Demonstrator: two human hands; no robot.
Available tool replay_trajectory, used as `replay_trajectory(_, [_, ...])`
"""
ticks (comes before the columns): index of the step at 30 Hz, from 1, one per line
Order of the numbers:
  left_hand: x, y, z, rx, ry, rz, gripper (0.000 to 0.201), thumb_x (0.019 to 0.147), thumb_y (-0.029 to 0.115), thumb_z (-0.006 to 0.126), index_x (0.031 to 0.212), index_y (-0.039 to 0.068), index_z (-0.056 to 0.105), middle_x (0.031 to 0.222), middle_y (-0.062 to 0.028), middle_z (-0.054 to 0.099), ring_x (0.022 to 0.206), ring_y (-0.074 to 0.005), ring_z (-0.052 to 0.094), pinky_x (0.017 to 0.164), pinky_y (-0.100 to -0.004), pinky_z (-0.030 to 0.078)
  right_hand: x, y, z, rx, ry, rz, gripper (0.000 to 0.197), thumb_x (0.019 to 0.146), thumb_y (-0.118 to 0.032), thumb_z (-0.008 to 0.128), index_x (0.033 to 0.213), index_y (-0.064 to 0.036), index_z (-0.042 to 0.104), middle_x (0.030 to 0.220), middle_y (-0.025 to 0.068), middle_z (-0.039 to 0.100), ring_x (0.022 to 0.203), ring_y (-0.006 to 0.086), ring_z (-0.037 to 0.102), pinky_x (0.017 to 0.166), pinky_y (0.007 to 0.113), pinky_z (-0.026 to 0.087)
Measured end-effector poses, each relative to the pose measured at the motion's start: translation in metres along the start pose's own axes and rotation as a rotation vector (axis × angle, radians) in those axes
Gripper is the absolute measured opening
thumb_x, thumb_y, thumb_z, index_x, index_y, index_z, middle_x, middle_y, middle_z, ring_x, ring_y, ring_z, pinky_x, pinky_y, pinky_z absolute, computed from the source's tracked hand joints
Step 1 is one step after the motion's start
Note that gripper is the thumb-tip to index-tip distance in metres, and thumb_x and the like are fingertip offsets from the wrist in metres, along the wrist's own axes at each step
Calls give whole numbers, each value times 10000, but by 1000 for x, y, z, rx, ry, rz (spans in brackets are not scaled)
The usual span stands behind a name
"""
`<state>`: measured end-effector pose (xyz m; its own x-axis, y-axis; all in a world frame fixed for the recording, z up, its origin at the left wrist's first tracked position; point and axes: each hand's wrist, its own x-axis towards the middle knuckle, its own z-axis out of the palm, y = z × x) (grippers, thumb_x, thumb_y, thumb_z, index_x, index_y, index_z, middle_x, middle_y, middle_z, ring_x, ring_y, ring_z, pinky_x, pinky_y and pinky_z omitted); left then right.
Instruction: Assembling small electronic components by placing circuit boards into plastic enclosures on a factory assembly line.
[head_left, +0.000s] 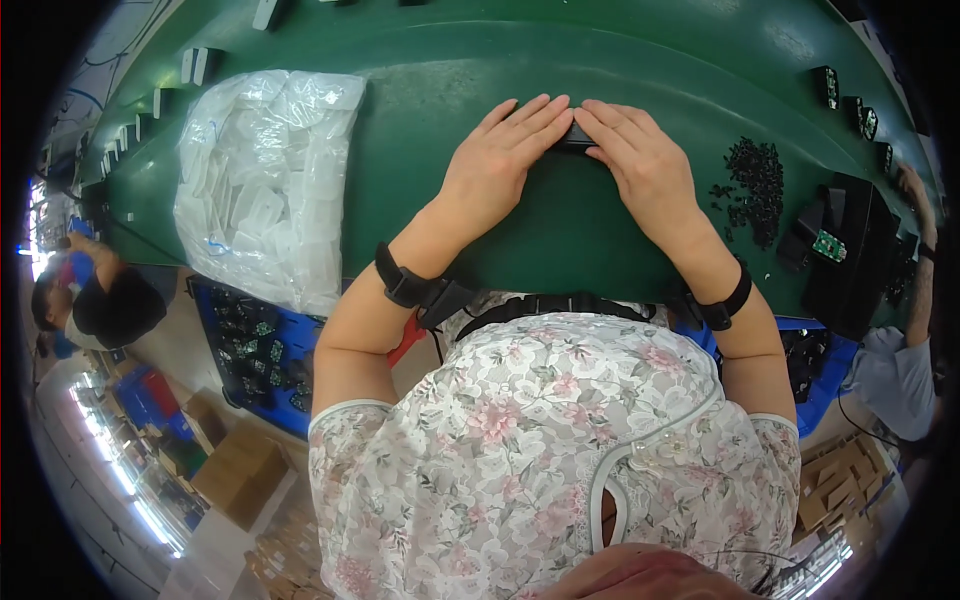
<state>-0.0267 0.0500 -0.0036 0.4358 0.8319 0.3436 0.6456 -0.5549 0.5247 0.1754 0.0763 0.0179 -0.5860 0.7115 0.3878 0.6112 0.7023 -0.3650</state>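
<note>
A small black plastic case [576, 138] lies on the green table in front of me, mostly hidden by my hands. From the left, my left hand [505, 150] reaches over one end of it, fingers long and slightly fanned, thumb out of sight. At the other end my right hand [638, 155] has its fingers over the top and its thumb at the near edge. Both hands hold the case between them, fingertips nearly meeting. A heap of small black parts [755, 185] lies to the right of my right hand.
Left on the green table [440, 90] lies a clear plastic bag [270, 190] of translucent pieces. A black box [855, 250] with a circuit board [829, 246] stands right. Blue bins [255, 365] hold black parts below the table edge. Co-workers sit at both sides.
</note>
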Motion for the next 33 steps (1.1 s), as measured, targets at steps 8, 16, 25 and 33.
replay_trajectory(8, [-2,17,12,360,39,50,614,737,215,692,1262,-29,488,1259,-155,546,1147,-273,536,927,-374,445,2,3,-2,161,-19,117,343,743,-31,658,1084,-63,634,1065,66,649,927,256,600,764,344,516])
replay_trajectory(16, [41,-6,13,260,99,-27,369,771,157,670,1069,-28,556,986,-142,595,919,-294,577,765,-371,479,37,47,-15,480,-195,383,297,878,-198,622,1143,-64,634,929,77,671,856,160,608,786,273,469])
replay_trajectory(25, [185,-112,31,-752,76,-464,282,944,172,533,1107,-48,466,754,-152,663,524,-154,591,449,-245,459,-10,74,-78,471,264,607,216,925,-150,577,1083,-21,648,1004,68,681,926,125,628,847,247,463])
replay_trajectory(33, [183,-124,-19,-511,-233,-780,389,868,340,646,894,-48,664,739,-103,673,599,-120,601,520,-283,474,-9,27,-92,440,286,655,218,948,-94,536,1109,26,622,1031,109,666,962,158,627,874,261,469])
